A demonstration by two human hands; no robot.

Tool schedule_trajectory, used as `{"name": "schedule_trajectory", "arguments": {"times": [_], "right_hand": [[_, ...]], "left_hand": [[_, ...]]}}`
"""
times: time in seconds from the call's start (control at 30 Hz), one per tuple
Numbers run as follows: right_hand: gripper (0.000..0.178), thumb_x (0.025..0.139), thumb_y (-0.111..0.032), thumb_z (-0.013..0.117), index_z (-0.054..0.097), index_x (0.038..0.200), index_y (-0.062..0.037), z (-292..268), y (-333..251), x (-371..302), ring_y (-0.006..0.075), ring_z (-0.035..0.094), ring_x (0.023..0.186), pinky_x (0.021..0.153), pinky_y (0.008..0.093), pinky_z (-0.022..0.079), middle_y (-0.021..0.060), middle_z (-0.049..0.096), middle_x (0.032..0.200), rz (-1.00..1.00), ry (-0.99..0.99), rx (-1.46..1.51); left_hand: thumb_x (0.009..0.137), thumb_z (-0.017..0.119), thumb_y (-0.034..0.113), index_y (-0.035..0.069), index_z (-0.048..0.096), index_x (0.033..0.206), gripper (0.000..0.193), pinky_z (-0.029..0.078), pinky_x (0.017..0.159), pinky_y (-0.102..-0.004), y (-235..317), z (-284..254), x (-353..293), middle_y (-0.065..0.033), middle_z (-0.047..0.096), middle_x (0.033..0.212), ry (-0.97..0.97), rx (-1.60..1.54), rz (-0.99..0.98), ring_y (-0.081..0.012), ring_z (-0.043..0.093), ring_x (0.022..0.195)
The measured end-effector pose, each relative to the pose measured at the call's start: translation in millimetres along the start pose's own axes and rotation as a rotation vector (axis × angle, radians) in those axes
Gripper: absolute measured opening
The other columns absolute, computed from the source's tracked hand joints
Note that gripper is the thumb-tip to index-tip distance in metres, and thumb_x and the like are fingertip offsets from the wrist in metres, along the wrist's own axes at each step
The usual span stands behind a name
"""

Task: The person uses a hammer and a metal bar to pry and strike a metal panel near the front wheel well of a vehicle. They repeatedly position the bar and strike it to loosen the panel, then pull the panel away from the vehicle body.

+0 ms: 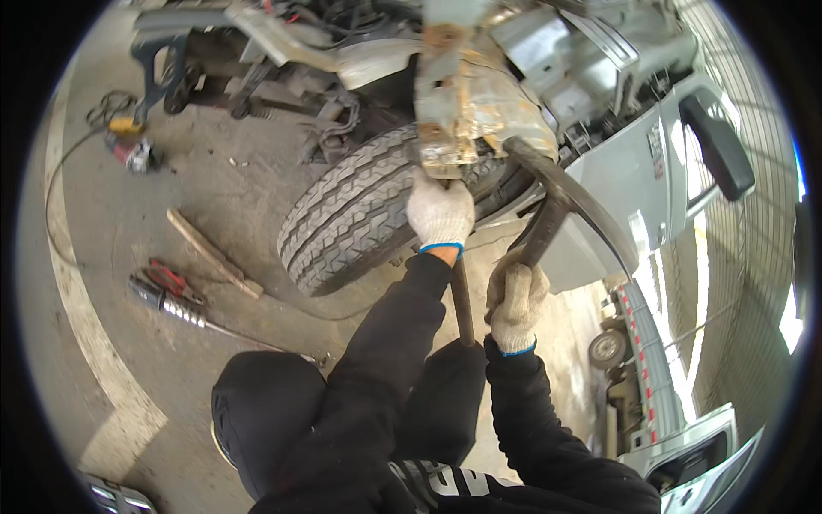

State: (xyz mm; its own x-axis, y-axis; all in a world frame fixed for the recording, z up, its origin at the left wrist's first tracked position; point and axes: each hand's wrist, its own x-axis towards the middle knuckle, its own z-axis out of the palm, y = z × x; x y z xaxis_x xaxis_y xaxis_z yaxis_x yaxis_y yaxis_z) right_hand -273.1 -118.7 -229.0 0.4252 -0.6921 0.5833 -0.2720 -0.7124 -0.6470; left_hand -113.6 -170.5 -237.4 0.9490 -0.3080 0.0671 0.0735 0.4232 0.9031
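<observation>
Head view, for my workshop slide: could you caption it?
Gloved left hand at the lower end of a rusty metal part, near a tire; gloved right hand grips a pick-like hammer.

Hammer (558,190) in right hand (516,301), rusty metal (444,103), tyre (351,204)

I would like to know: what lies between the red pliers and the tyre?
A wooden stick lies between the red pliers and the tyre; the head view shows it.
</observation>
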Motion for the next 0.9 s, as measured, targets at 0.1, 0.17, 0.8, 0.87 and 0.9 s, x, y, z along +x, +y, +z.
{"name": "schedule_trajectory", "arguments": {"times": [0.1, 0.17, 0.8, 0.87, 0.9], "right_hand": [[0.047, 0.093, -0.047, 0.049, 0.049, 0.083, -0.0015, -5.1, 5.2, 7.6, 0.0083, 0.038, 0.042, 0.038, 0.0233, 0.029, 0.0013, 0.042, 0.055, -0.202, 0.051, 0.031], [0.048, 0.092, -0.049, 0.051, 0.049, 0.084, -0.0017, 2.5, 20.2, 10.1, 0.0091, 0.037, 0.042, 0.039, 0.0240, 0.031, 0.0016, 0.041, 0.056, -0.245, 0.085, 0.109], [0.034, 0.092, -0.044, 0.059, 0.046, 0.076, -0.0165, 1.2, 117.0, 1.7, 0.0068, 0.028, 0.041, 0.040, 0.0250, 0.021, -0.0060, 0.034, 0.053, 0.865, 0.308, 1.065], [0.035, 0.092, -0.044, 0.059, 0.046, 0.075, -0.0163, 2.7, 139.2, -1.2, 0.0065, 0.028, 0.041, 0.040, 0.0246, 0.020, -0.0063, 0.034, 0.053, 0.817, 0.341, 1.105], [0.035, 0.092, -0.044, 0.059, 0.046, 0.074, -0.0162, 3.3, 151.2, -2.8, 0.0063, 0.028, 0.041, 0.040, 0.0244, 0.020, -0.0064, 0.034, 0.053, 0.831, 0.385, 1.110]], "left_hand": [[0.075, 0.064, 0.015, -0.002, 0.062, 0.090, 0.022, 0.051, 0.067, -0.0478, -7.1, -1.3, 3.6, -0.0241, 0.065, 0.074, -0.061, 0.020, 0.083, -0.0441, 0.063, 0.072], [0.076, 0.064, 0.016, -0.001, 0.063, 0.079, 0.017, 0.048, 0.062, -0.0463, -9.4, -4.0, 3.7, -0.0221, 0.064, 0.071, -0.010, -0.114, 0.171, -0.0435, 0.062, 0.069], [0.085, 0.058, 0.013, 0.002, 0.052, 0.070, 0.020, 0.047, 0.043, -0.0343, 14.1, -16.2, -6.2, -0.0069, 0.049, 0.055, -0.154, -0.108, -0.016, -0.0198, 0.047, 0.041], [0.086, 0.059, 0.014, 0.002, 0.052, 0.071, 0.020, 0.048, 0.044, -0.0352, 16.6, -15.7, -6.9, -0.0067, 0.049, 0.056, -0.174, -0.105, -0.031, -0.0201, 0.048, 0.042], [0.086, 0.059, 0.014, 0.003, 0.052, 0.071, 0.020, 0.048, 0.045, -0.0356, 18.0, -14.5, -6.2, -0.0066, 0.048, 0.056, -0.158, -0.111, -0.063, -0.0203, 0.048, 0.043]]}}
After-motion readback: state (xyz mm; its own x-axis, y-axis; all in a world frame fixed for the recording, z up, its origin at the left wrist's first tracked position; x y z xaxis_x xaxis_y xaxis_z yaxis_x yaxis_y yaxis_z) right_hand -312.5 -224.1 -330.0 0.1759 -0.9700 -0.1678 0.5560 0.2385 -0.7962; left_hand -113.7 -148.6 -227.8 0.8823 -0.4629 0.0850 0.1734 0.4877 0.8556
